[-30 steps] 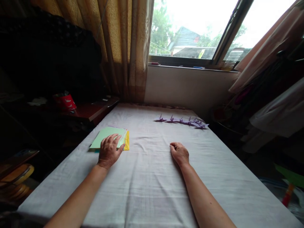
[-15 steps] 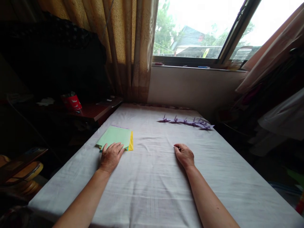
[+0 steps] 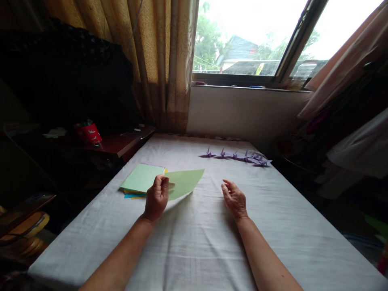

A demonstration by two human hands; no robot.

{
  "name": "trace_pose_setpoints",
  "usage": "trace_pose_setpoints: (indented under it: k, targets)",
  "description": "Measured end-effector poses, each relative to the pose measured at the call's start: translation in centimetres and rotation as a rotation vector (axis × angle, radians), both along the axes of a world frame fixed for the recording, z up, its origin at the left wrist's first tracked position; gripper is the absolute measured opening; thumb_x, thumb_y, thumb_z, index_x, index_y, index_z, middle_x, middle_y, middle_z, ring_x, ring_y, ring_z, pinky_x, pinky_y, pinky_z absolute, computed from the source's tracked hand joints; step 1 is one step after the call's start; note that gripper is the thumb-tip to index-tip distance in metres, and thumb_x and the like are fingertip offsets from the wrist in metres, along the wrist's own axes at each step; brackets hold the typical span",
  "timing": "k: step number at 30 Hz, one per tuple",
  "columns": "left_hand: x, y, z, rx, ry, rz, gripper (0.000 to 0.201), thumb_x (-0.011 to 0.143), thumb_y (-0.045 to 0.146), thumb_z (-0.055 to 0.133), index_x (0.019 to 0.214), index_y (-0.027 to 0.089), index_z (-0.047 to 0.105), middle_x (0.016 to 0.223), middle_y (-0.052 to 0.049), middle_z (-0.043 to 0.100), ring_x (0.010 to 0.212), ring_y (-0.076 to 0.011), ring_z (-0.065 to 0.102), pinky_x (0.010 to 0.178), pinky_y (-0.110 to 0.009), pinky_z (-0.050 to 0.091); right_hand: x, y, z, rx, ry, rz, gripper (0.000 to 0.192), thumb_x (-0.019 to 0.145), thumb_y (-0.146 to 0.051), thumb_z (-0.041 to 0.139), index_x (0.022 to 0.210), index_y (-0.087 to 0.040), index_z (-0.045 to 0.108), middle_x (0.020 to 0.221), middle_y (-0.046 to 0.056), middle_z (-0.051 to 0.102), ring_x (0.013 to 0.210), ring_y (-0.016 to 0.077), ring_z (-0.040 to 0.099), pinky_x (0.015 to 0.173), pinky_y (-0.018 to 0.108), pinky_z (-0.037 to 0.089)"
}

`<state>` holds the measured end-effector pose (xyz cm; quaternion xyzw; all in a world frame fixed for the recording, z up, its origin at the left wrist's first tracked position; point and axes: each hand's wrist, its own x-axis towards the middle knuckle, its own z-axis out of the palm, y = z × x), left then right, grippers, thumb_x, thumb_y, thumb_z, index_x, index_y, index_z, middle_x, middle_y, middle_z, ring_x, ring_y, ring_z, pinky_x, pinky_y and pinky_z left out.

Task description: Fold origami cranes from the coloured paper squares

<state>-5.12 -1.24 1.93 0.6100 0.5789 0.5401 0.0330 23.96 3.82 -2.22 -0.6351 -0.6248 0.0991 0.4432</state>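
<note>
My left hand (image 3: 157, 196) pinches the left edge of a light green sheet of paper (image 3: 186, 182), which is lifted off the cloth and tilts out to the right. Left of that hand lies a stack of coloured paper (image 3: 141, 178), pale green on top with yellow and blue edges peeking out below. My right hand (image 3: 235, 198) rests over the cloth with its fingers loosely curved and apart, holding nothing. Several purple folded paper cranes (image 3: 235, 156) stand in a row beyond it, near the table's far right side.
A white cloth (image 3: 200, 250) covers the table. At the left, a dark red side table (image 3: 121, 145) carries a red container (image 3: 87, 132). A curtain (image 3: 154, 64) and a window (image 3: 239, 40) are at the back, and clothes (image 3: 357, 141) hang at the right.
My left hand has moved right from the stack, taking hold of a green sheet and raising it. The right hand stays in nearly the same place, its fingers slightly more spread.
</note>
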Motion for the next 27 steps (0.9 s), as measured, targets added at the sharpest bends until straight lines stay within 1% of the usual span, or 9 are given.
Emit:
trace_pose_setpoints:
  k: [2,5,7,10,14,17,20,24,27]
  targets:
    - [1.0,1.1,0.1,-0.018,-0.099,-0.021,0.023,0.097,0.042,0.041,0.100,0.022,0.054,0.071,0.001,0.063,0.061,-0.0139,0.061,0.061,-0.024,0.049,-0.6,-0.5,0.7,-0.007,0.151,0.093,0.049,0.085,-0.052,0.047,0.113,-0.016,0.066,0.095,0.011,0.074,0.077,0.0203,0.067,0.071,0.031,0.053]
    - [2.0,2.8,-0.5,-0.055,-0.229,-0.045,0.026,0.097,0.040,0.039,0.107,0.020,0.053,0.074,0.000,0.064,0.063,-0.0135,0.062,0.062,-0.024,0.051,-1.9,-1.3,1.6,-0.028,0.366,0.287,0.055,0.086,-0.056,0.049,0.123,-0.017,0.059,0.103,0.013,0.072,0.091,0.0227,0.067,0.075,0.033,0.053]
    - [2.4,3.6,-1.3,-0.088,-0.294,-0.064,0.029,0.097,0.040,0.040,0.115,0.019,0.051,0.070,0.002,0.062,0.058,-0.0124,0.060,0.060,-0.024,0.051,-2.8,-1.7,1.9,-0.072,0.422,0.412,0.060,0.084,-0.054,0.054,0.131,-0.017,0.053,0.096,0.010,0.072,0.082,0.0205,0.067,0.070,0.031,0.053]
    - [2.8,4.0,-2.5,-0.136,-0.359,-0.098,0.036,0.094,0.039,0.046,0.123,0.018,0.048,0.065,0.005,0.057,0.055,-0.0111,0.058,0.059,-0.023,0.050,-3.9,-1.9,1.7,-0.167,0.459,0.494,0.070,0.081,-0.049,0.059,0.141,-0.017,0.042,0.072,-0.001,0.065,0.061,0.0145,0.059,0.057,0.026,0.047]
    - [3.1,3.6,-3.6,-0.186,-0.356,-0.130,0.051,0.085,0.035,0.057,0.130,0.015,0.044,0.075,0.002,0.061,0.060,-0.0109,0.060,0.061,-0.023,0.051,-4.0,-1.6,1.0,-0.221,0.463,0.441,0.072,0.078,-0.045,0.056,0.141,-0.015,0.041,0.063,-0.006,0.054,0.052,0.0113,0.048,0.051,0.023,0.040]
    - [3.2,3.0,-3.9,-0.226,-0.291,-0.135,0.059,0.079,0.032,0.062,0.133,0.017,0.045,0.078,0.003,0.061,0.053,-0.0098,0.057,0.058,-0.025,0.051,-3.4,-1.4,1.0,-0.184,0.295,0.320,0.065,0.078,-0.044,0.056,0.137,-0.016,0.049,0.057,-0.008,0.048,0.049,0.0111,0.043,0.050,0.023,0.036]
    - [3.1,2.5,-3.9,-0.245,-0.220,-0.134,0.059,0.078,0.031,0.065,0.133,0.021,0.047,0.078,0.004,0.060,0.053,-0.0104,0.056,0.063,-0.028,0.052,-2.9,-1.3,1.1,-0.165,0.076,0.193,0.058,0.080,-0.042,0.058,0.132,-0.019,0.055,0.056,-0.007,0.049,0.049,0.0119,0.045,0.053,0.023,0.036]
    - [2.6,2.2,-3.8,-0.170,0.027,-0.130,0.057,0.082,0.026,0.061,0.137,0.020,0.044,0.094,-0.003,0.064,0.072,-0.0160,0.063,0.073,-0.033,0.055,-2.6,-1.2,0.9,-0.193,-0.146,0.115,0.052,0.081,-0.039,0.060,0.131,-0.022,0.058,0.056,-0.006,0.054,0.050,0.0130,0.050,0.055,0.023,0.037]
    - [2.7,1.9,-3.6,-0.111,0.175,-0.159,0.048,0.085,0.026,0.058,0.132,0.021,0.050,0.116,-0.010,0.063,0.100,-0.0220,0.064,0.088,-0.039,0.054,-2.5,-1.2,0.6,-0.182,-0.160,0.118,0.047,0.085,-0.036,0.055,0.130,-0.023,0.058,0.056,-0.006,0.057,0.050,0.0130,0.052,0.056,0.022,0.039]
